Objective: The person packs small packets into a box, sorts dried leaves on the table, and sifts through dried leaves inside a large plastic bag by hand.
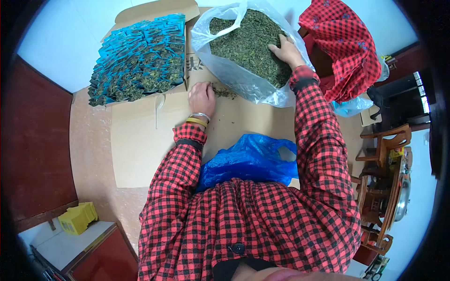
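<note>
My right hand (287, 51) rests at the right side of a large clear plastic bag (243, 83) full of dried green leaves (248, 44), its fingers apart on the leaves. My left hand (202, 99), with bracelets at the wrist, lies on the cardboard (140, 140) beside a small scatter of loose leaves (225, 92). Its fingers are curled, and whatever they hold, if anything, is hidden. To its left is a clear spoon (158, 108). Many blue packets (140, 58) filled with leaves stand packed in a box at the upper left.
A blue plastic bag (248, 161) lies close to my body. Red checked cloth (347, 42) drapes over something at the upper right. Wooden chairs (384, 143) and a table stand at the far right. A yellow box (78, 219) sits on a cabinet at lower left.
</note>
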Motion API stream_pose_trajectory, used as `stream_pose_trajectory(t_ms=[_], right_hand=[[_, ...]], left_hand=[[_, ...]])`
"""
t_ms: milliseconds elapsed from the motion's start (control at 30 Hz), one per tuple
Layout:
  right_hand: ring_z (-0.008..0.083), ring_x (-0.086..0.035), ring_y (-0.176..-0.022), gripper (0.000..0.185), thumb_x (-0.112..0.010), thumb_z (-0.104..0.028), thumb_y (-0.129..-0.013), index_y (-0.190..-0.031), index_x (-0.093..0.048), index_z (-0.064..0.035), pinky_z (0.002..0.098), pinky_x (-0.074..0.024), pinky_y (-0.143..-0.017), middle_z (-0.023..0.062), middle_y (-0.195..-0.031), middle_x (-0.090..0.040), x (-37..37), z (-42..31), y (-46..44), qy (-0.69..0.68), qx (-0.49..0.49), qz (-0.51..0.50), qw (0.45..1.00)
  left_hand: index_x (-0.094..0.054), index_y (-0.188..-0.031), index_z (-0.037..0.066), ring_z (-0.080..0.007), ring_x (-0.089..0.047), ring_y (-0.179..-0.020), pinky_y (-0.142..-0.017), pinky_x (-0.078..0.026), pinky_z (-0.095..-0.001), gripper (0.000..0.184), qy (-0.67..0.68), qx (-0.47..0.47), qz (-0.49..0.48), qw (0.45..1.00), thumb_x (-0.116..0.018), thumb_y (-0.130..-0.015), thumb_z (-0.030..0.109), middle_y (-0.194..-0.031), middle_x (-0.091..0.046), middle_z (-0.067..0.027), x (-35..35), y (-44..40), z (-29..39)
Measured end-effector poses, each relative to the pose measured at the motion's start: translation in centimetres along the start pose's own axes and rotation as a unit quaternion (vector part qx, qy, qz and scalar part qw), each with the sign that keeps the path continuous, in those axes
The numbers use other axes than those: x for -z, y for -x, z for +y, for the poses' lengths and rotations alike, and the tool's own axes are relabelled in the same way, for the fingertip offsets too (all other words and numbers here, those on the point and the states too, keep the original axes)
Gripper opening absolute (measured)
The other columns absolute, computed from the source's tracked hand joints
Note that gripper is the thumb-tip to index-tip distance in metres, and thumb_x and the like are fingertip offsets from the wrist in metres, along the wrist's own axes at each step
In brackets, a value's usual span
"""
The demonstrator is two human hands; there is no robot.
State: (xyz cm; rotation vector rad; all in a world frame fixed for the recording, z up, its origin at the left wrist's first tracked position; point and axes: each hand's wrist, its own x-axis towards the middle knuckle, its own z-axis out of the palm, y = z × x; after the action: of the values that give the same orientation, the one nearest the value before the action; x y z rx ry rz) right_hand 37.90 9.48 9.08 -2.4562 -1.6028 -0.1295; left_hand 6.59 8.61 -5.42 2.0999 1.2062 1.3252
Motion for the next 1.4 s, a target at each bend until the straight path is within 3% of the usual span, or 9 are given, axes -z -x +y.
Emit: stream_pose_trajectory(t_ms=[200, 300, 333, 467, 600, 800, 933, 1133, 1400], right_hand=[[0.0406, -0.043, -0.123, 0.071, -0.061, -0.036, -0.082, -0.141, -0.03, -0.0117, 0.0462, -0.0401, -0.098, 0.0248, -0.141, -0.032, -1.4, -7.5, 1.8, -0.034, -0.081, -0.035, 0.995], [0.04, -0.043, -0.122, 0.076, -0.065, -0.031, -0.078, -0.142, -0.026, -0.0153, 0.0483, -0.0411, -0.097, 0.0221, -0.142, -0.031, -2.1, -5.5, 1.7, 0.025, 0.166, -0.018, 0.986], [0.04, -0.043, -0.122, 0.076, -0.065, -0.031, -0.078, -0.142, -0.026, -0.0153, 0.0483, -0.0411, -0.097, 0.0221, -0.142, -0.031, -1.9, -4.4, 2.0, 0.026, 0.163, -0.02, 0.986], [0.0393, -0.045, -0.12, 0.067, -0.066, -0.024, -0.076, -0.136, -0.038, -0.015, 0.0479, -0.0431, -0.095, 0.0193, -0.14, -0.033, 0.2, -1.7, 2.7, 0.061, 0.124, 0.044, 0.989], [0.0397, -0.048, -0.116, 0.051, -0.062, -0.018, -0.078, -0.127, -0.049, -0.0121, 0.0465, -0.0444, -0.094, 0.0168, -0.137, -0.039, -0.5, -5.7, 7.8, 0.13, 0.195, -0.062, 0.97], [0.0334, -0.055, -0.11, 0.039, -0.057, -0.013, -0.08, -0.118, -0.058, -0.0104, 0.0414, -0.0456, -0.092, 0.0152, -0.119, -0.056, -4.3, -7.7, 5.4, -0.114, 0.257, -0.047, 0.959], [0.0355, -0.056, -0.108, 0.039, -0.054, -0.02, -0.081, -0.118, -0.058, -0.0067, 0.0446, -0.0437, -0.093, 0.0187, -0.123, -0.054, -0.8, -2.6, -0.9, -0.081, 0.134, 0.11, 0.982], [0.0339, -0.055, -0.111, 0.051, -0.058, -0.034, -0.081, -0.121, -0.055, -0.0027, 0.0403, -0.0414, -0.098, 0.0209, -0.12, -0.057, -2.3, -1.1, -3.8, -0.025, -0.074, 0.061, 0.995], [0.0371, -0.046, -0.122, 0.058, -0.062, -0.034, -0.079, -0.13, -0.049, -0.0088, 0.0425, -0.0385, -0.101, 0.0186, -0.133, -0.048, 0.1, -5.0, -1.7, -0.276, 0.089, -0.037, 0.956]], left_hand=[[-0.064, -0.095, 0.008, -0.0309, -0.057, -0.095, -0.086, -0.042, -0.0402, 0.016, -0.006, -0.001, -0.006, 1.0, -0.054, -0.085, 0.015, -0.093, -0.063, -0.0118, 0.1, 0.0, -0.2], [-0.064, -0.095, 0.008, -0.0308, -0.057, -0.095, -0.086, -0.042, -0.0402, 0.016, -0.006, -0.003, -0.007, 1.0, -0.054, -0.085, 0.015, -0.093, -0.063, -0.0118, -0.2, 0.3, -0.3], [-0.064, -0.095, 0.008, -0.0298, -0.057, -0.095, -0.086, -0.042, -0.0402, 0.016, -0.009, -0.003, -0.005, 1.0, -0.054, -0.085, 0.015, -0.093, -0.063, -0.0111, -0.1, 0.4, -0.4], [-0.064, -0.095, 0.008, -0.028, -0.057, -0.097, -0.085, -0.041, -0.0399, 0.016, -0.013, -0.004, 0.005, 1.0, -0.053, -0.085, 0.015, -0.093, -0.063, -0.0096, -0.3, 0.0, -0.2], [-0.064, -0.094, 0.008, -0.0279, -0.057, -0.097, -0.085, -0.041, -0.0396, 0.016, -0.018, -0.006, 0.004, 1.0, -0.053, -0.085, 0.015, -0.093, -0.064, -0.0095, -0.3, 0.1, -0.3], [-0.064, -0.093, 0.008, -0.0277, -0.057, -0.097, -0.086, -0.041, -0.0396, 0.016, -0.019, -0.009, 0.005, 1.0, -0.053, -0.085, 0.015, -0.093, -0.063, -0.0094, -0.4, 0.1, -0.4], [-0.064, -0.094, 0.007, -0.0303, -0.057, -0.095, -0.086, -0.042, -0.0404, 0.015, -0.01, -0.003, 0.004, 1.0, -0.054, -0.084, 0.014, -0.092, -0.063, -0.0113, -0.3, 0.0, -0.4], [-0.064, -0.093, 0.006, -0.0302, -0.057, -0.096, -0.086, -0.042, -0.0404, 0.015, -0.021, 0.001, 0.013, 1.0, -0.055, -0.084, 0.014, -0.092, -0.063, -0.0113, -0.2, -0.2, -0.4], [-0.064, -0.094, 0.006, -0.0296, -0.056, -0.097, -0.087, -0.041, -0.0402, 0.016, -0.018, 0.003, 0.007, 1.0, -0.055, -0.084, 0.014, -0.093, -0.063, -0.0112, -0.3, 0.3, -0.3]])
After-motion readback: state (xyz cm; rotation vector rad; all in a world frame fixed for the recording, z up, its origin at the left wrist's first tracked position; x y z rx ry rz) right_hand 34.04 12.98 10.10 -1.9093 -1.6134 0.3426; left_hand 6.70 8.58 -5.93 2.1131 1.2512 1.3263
